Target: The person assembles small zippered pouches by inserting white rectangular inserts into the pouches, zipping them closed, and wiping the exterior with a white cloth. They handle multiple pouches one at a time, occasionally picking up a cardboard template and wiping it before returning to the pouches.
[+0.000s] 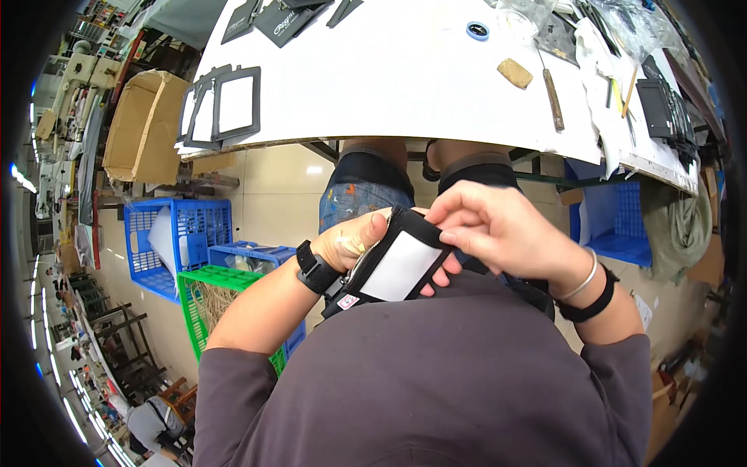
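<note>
Close against the chest, above the grey sweatshirt point(436, 373), both hands work on a small black fabric pouch with a clear window panel showing a white card point(397, 265). That pouch sits tilted between the hands, held up in the air in front of the body, well clear of the table. Left hand point(354, 241) — with a black band at the wrist — is curled around the pouch's left edge, thumb lying over the top corner and the other fingers hidden behind it, so the grip is closed on the pouch. Right hand point(498, 229), wearing a thin silver bangle and a black wrist band, pinches the pouch's upper right edge with bent fingertips, thumb tucked beneath; its fingers are also closed on the fabric. Below the hands show the person's knees in blue denim shorts point(362, 191) over a pale tiled floor. To the left on that floor stand a green plastic crate point(210, 292) and, just behind it, blue plastic crates point(163, 226). Another blue crate point(618, 226) sits to the right under the table edge. Farther off spreads a white work table point(389, 86) — on it lie black rectangular frames with white centres point(226, 109) at the left, a wooden-handled tool point(552, 97) and a small tan block point(515, 73) at the right, and a blue ring-shaped roll of tape point(477, 31) near the far side. Left of the table leans an open brown cardboard box point(144, 128).
</note>
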`<state>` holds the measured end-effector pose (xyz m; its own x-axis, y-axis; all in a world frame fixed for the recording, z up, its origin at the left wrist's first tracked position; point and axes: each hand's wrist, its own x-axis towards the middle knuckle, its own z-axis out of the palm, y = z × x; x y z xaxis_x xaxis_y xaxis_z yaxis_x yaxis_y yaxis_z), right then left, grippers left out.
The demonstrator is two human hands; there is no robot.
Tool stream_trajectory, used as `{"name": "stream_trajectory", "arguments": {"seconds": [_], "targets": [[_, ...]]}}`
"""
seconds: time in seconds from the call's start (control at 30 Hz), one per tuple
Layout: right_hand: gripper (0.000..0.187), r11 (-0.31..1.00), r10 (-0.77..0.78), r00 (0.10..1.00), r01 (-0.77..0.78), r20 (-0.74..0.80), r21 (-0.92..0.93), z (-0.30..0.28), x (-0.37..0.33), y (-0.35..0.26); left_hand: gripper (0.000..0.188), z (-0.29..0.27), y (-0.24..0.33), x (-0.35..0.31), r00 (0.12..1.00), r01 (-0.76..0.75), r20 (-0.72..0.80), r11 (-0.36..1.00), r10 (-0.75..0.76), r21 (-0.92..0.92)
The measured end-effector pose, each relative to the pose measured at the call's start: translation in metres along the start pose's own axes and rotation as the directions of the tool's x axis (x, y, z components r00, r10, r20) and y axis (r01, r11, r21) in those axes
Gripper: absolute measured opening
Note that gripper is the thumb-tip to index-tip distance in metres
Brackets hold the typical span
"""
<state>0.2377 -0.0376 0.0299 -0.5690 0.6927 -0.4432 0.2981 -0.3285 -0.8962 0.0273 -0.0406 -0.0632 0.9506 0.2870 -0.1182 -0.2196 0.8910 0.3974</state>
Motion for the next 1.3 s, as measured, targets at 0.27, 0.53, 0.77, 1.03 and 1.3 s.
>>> {"name": "stream_trajectory", "arguments": {"seconds": [0.27,0.53,0.77,1.03,1.3], "targets": [[0.023,0.978,0.023,1.0,-0.025,0.01,0.205,-0.013,0.048,0.026,0.099,-0.028,0.0,0.001,0.998,-0.068,-0.028,0.979,0.064,-0.192],[0.033,0.967,0.009,0.992,0.023,-0.126,0.252,-0.008,0.046,0.019,0.103,-0.043,0.006,0.003,0.99,-0.137,-0.064,0.974,0.127,-0.18],[0.029,0.736,-0.102,0.946,0.28,-0.309,0.616,-0.001,0.033,0.027,0.086,-0.012,0.026,0.011,0.972,-0.215,-0.101,0.977,0.212,-0.013],[0.06,0.855,-0.394,0.847,0.196,-0.356,-0.48,0.02,0.011,0.013,0.049,0.034,0.027,0.029,0.651,-0.166,-0.575,0.832,0.495,0.529],[0.07,0.845,-0.459,0.871,0.366,-0.178,-0.39,0.004,0.007,0.062,0.061,0.046,0.014,0.041,0.708,-0.14,-0.549,0.85,0.444,0.507]]}}
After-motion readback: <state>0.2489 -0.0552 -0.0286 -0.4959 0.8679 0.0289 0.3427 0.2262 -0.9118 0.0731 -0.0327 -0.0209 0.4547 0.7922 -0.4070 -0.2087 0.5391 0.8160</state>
